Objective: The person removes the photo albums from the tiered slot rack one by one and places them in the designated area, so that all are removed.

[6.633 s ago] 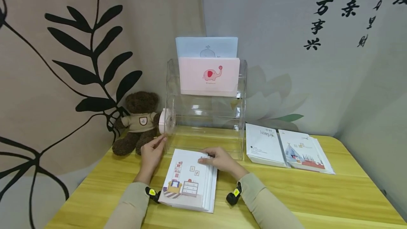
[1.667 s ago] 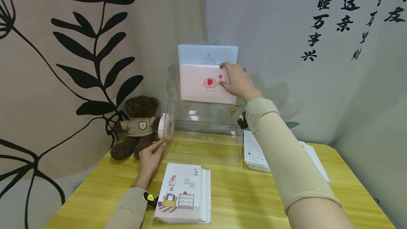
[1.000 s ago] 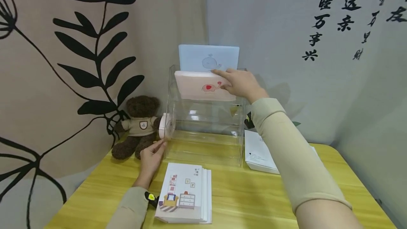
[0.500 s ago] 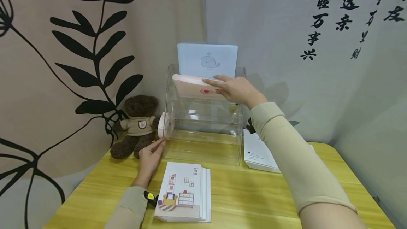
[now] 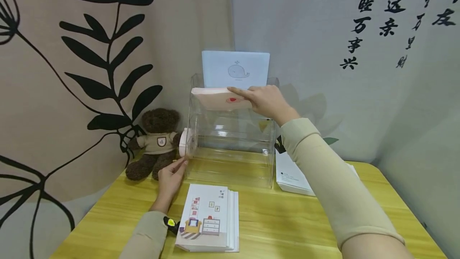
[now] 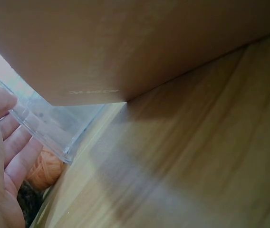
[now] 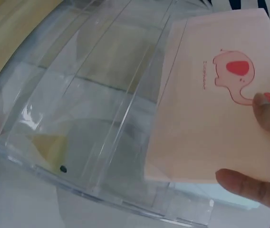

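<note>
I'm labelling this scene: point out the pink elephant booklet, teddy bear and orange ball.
Pink elephant booklet [image 7: 206, 116], right wrist view, front cover.
Teddy bear [image 5: 153, 143], head view, shirt.
Orange ball [image 6: 47, 170], left wrist view, visible side.

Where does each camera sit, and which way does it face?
Head-worn: looks forward and down at the table and clear rack; left hand, right hand and both sleeves show.
Worn on left wrist: looks across the table at a rack corner and orange yarn ball; left hand at left edge.
Worn on right wrist: looks at the pink booklet and rack tiers; part of the right hand at right edge.
Shared: head and right wrist views both show the pink booklet.
</note>
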{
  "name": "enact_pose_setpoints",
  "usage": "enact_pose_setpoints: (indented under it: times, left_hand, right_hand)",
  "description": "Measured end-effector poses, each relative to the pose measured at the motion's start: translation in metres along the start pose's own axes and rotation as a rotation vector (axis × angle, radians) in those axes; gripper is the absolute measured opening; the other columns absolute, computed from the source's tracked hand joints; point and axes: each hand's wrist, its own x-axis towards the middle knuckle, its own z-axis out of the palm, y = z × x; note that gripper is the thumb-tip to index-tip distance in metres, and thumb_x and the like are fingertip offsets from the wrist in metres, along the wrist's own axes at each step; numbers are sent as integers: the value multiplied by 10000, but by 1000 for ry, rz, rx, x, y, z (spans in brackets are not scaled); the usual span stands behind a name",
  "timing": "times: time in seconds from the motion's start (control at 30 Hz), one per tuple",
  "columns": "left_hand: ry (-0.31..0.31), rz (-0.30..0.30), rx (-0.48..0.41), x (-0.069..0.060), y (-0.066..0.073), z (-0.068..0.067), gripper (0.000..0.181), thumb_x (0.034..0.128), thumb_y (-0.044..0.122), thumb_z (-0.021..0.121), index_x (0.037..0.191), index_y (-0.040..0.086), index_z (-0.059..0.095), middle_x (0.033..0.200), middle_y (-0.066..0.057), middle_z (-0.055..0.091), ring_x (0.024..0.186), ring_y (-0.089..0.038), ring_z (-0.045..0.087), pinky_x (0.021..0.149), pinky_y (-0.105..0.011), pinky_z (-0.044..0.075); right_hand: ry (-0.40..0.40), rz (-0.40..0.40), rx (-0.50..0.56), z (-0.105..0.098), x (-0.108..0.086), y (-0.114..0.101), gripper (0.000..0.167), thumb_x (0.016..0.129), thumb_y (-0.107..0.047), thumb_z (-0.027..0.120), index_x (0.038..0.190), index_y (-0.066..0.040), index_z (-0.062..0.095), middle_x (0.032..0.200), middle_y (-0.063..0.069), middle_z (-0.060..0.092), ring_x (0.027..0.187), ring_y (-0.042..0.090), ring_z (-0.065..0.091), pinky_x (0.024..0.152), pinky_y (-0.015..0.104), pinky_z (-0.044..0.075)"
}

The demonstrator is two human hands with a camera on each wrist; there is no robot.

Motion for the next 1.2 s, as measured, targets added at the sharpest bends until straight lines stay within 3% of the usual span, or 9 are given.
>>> enact_pose_setpoints:
  times: [0.1,0.33,0.53,0.63,0.83,1.03,1.2]
  left_hand:
    - [7,0,6,-1,0,1,310,936,396,731,1179,209,777,1067,-35,760,964,-205,722,829,-312,553]
    - [12,5,1,1,0,1,336,932,429,725,1176,204,779,1063,-55,761,952,-219,718,837,-422,553]
    - [-2,-10,16,-1,0,2,325,934,419,726,1173,205,781,1064,-46,761,971,-215,713,802,-272,534]
    - [-4,-12,9,-1,0,2,314,933,419,727,1170,220,782,1067,-32,761,966,-199,713,781,-230,523]
    - [2,14,19,0,1,3,304,939,398,726,1170,208,783,1068,-35,761,982,-217,716,828,-318,546]
    - [23,30,25,0,0,4,263,943,358,731,1155,213,790,1048,-3,765,954,-188,719,755,-115,474]
    - [21,31,15,0,0,5,276,948,356,725,1171,203,782,1062,-16,762,951,-183,718,733,-67,446]
  right_hand:
    - [23,13,10,-4,0,-4,559,1052,-112,514,1547,-351,412,637,22,506,492,145,245,476,292,250]
    - [128,82,55,-14,0,-11,551,1017,-133,600,1524,-304,467,834,51,711,481,161,283,464,303,287]
    - [247,109,65,-18,-5,-16,448,1011,-178,623,1453,-219,564,727,65,657,465,136,250,440,303,263]
    - [322,90,86,-21,-9,-19,427,999,-180,646,1422,-194,595,674,69,606,460,140,267,429,314,275]
    - [385,35,190,-28,-22,-24,448,946,-136,714,1384,-176,632,711,63,665,475,157,385,437,314,312]
    - [402,-24,278,-34,-35,-27,434,913,-114,754,1338,-151,677,907,72,771,498,148,499,449,277,329]
    - [437,-45,314,-41,-45,-27,441,876,-84,787,1307,-116,697,978,111,769,549,169,605,452,271,382]
